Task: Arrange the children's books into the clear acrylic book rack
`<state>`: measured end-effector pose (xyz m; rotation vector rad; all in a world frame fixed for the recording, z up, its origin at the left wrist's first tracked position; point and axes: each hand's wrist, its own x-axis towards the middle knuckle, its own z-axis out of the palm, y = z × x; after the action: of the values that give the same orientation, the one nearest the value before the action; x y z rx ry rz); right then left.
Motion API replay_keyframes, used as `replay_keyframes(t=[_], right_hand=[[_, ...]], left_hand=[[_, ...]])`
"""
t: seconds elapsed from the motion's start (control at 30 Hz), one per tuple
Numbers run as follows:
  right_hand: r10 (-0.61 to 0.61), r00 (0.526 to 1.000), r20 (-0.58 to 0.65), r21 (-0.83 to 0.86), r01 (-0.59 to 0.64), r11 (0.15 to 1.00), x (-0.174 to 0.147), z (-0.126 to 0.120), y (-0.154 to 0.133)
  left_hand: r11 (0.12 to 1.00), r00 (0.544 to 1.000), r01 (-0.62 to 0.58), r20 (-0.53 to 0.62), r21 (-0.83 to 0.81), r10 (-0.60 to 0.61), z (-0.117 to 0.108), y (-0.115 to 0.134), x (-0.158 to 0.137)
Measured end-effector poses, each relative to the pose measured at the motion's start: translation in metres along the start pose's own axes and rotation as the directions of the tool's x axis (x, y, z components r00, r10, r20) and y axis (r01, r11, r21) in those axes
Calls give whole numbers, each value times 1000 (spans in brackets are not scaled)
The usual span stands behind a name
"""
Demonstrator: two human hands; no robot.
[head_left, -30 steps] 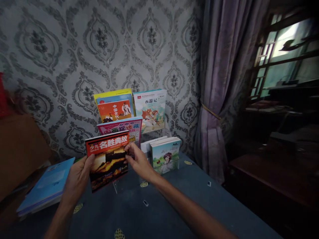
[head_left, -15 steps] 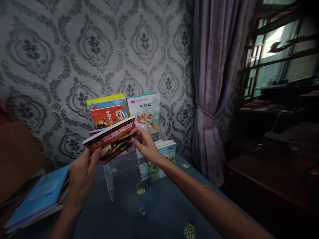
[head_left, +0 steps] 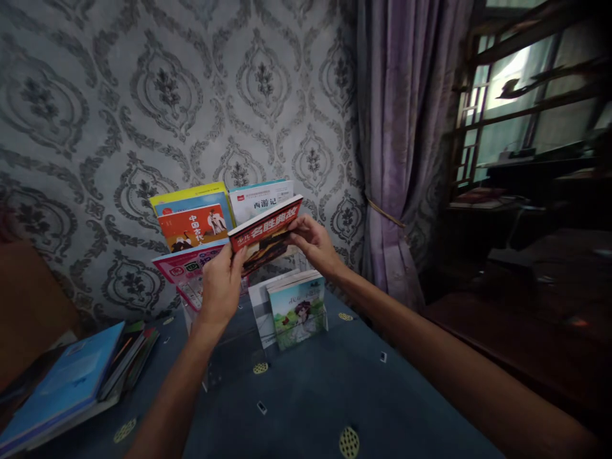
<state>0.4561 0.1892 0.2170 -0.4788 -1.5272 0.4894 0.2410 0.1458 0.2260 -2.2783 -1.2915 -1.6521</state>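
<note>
Between my two hands is a thin red-topped book (head_left: 265, 239), held tilted with its right end higher. My left hand (head_left: 222, 280) grips its lower left corner, and my right hand (head_left: 313, 242) pinches its right edge. Just behind it, a white-covered book (head_left: 261, 199) leans upright, partly hidden. To the left stand an orange book (head_left: 191, 229), a yellow-edged book (head_left: 191, 191) and a pink book (head_left: 172, 264), the last partly covered by my left hand. Lower down, a green-and-blue picture book (head_left: 299, 312) stands in a clear rack (head_left: 326, 317).
A stack of books with a blue one (head_left: 71, 376) on top lies at the table's left, beside a brown box (head_left: 33, 312). The dark blue tablecloth (head_left: 296, 408) covers the table. Behind are a patterned wall and a purple curtain (head_left: 392, 159).
Both hands have carried the red-topped book to the right, from in front of the orange and pink books to before the white one. The pink book and the green picture book now show more.
</note>
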Motion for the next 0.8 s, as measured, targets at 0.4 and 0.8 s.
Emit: replay_keyframes(t=[0.4, 0.8], right_hand=[[100, 994, -42, 27, -99, 995, -5, -35, 30], [112, 993, -34, -29, -113, 993, -3, -46, 36]], left_hand=[[1000, 999, -18, 33, -12, 18, 46, 2, 12], [997, 997, 62, 52, -37, -60, 63, -2, 21]])
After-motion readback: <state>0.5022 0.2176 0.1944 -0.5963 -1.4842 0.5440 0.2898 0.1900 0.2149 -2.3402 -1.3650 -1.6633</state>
